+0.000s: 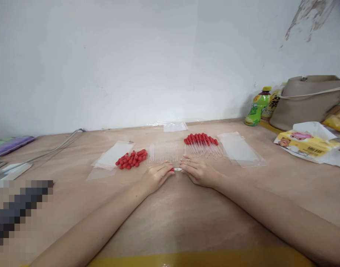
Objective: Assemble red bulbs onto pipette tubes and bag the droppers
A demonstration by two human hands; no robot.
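At the lower centre of the frame, we see the left hand's (159,177) fingertips pinched on a small red rubber bulb (172,170) and the right hand's (200,172) fingers closed around a slim, clear tube (177,169). The tube lies level between them, probably so that its end lines up with the bulb; whether the two are joined, we cannot tell.

Just beyond, at centre, clear, thin loose tubes (163,152) lie side by side, likely for easy picking. Left of them, a heap of red rubber bulbs (131,159) sits near the hand that pinches one. Right of centre, clear tubes with red bulb ends (203,141) lie fanned, bulbs away from us, apparently kept apart from the bare ones. Flat translucent plastic bags (239,148) flank everything on the pale wooden table (175,218).
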